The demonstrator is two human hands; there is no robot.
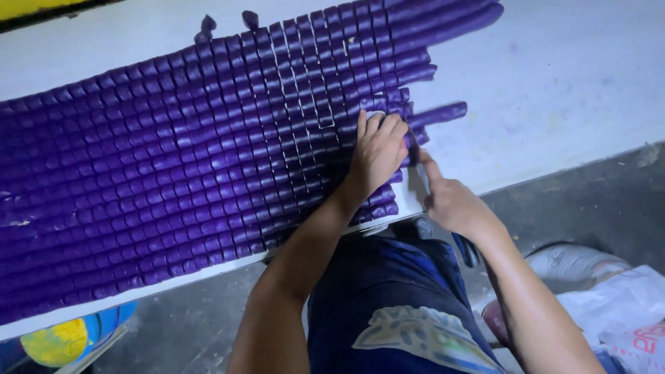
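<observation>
Many purple rolls (173, 166) are pressed flat on the bench (554, 83) by the left hand (377, 152); a knife (413, 149) is held in the right hand's (454, 204) closed grip.

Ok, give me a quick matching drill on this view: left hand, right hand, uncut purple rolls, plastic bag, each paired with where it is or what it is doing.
Things:
1. left hand
2. right hand
3. uncut rolls
4. plastic bag

Places or states:
A. on the floor at lower right
B. pressed flat on the cut purple pieces
C. at the table edge, holding a thin blade
D. long and whole, at the far right of the purple mass

Pairs: 1-B, 2-C, 3-D, 4-A
</observation>
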